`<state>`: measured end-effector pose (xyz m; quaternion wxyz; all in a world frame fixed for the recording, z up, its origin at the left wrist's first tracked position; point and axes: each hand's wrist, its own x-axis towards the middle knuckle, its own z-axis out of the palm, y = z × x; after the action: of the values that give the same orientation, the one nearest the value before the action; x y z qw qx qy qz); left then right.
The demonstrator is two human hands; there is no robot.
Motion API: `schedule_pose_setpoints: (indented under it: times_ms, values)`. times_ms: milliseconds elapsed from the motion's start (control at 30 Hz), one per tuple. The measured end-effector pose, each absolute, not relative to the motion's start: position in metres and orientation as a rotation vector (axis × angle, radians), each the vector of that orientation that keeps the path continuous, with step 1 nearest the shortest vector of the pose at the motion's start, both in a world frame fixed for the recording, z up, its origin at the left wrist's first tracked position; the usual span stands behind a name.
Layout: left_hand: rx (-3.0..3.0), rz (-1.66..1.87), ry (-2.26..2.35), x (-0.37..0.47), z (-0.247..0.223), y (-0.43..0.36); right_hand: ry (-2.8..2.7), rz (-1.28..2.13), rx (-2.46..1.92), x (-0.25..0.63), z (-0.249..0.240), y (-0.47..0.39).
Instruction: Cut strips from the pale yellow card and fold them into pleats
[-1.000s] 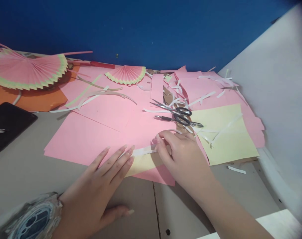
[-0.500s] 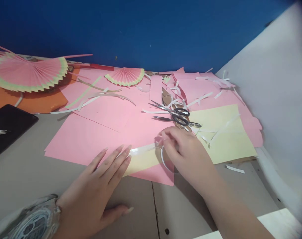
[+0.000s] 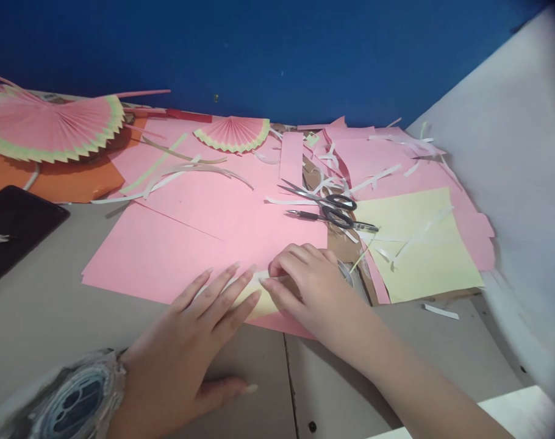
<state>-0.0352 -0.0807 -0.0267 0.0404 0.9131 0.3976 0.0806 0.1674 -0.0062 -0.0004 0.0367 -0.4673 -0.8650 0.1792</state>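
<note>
My left hand (image 3: 186, 341) lies flat with fingers spread, its fingertips pressing a yellow paper strip (image 3: 245, 305) onto pink paper (image 3: 186, 244). A whitish strip of tape (image 3: 261, 275) runs along the yellow strip's upper edge, from under my left fingers to my right hand. My right hand (image 3: 309, 286) is closed in a pinch on the tape, close to the left fingertips. Behind its knuckles shows a curved rim (image 3: 346, 273), like that of a tape roll, mostly hidden. Above the hand lie black-handled scissors (image 3: 336, 210) and a pen (image 3: 305, 214).
Pleated pink-and-yellow paper fans (image 3: 53, 125) lie at the back left, above a dark tablet-like slab (image 3: 19, 228). Yellow paper (image 3: 424, 256) lies at the right with white scraps and cardboard around it. A blue wall (image 3: 259, 55) closes the back; a pale panel (image 3: 510, 158) stands right.
My right hand has moved left along the yellow strip, right up to my left fingertips. Its fingers are lower on the paper. The left hand stays flat; the view has shifted slightly.
</note>
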Motion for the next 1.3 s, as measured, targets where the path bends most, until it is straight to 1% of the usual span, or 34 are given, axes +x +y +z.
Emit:
schedule_pose_setpoints:
  times_ms: [133, 300, 633, 867, 1300]
  values:
    - [2.785, 0.215, 1.255, -0.036, -0.030, -0.080, -2.625, 0.553, -1.496, 0.170, 0.002, -0.007]
    - [2.782, 0.188, 1.246, -0.037, -0.029, -0.082, -2.602, 0.638, -1.539, 0.171, 0.005, -0.007]
    - [2.803, 0.184, 1.285, -0.037, -0.031, -0.088, -2.488, 0.686, -1.592, 0.166, 0.001, -0.009]
    - [2.776, 0.187, 1.273, -0.039, -0.035, -0.090, -2.536, 0.550, -1.526, 0.167, -0.003, -0.011]
    - [2.768, 0.233, 1.233, -0.041, -0.036, -0.090, -2.561, 0.481, -1.521, 0.164, -0.002, -0.010]
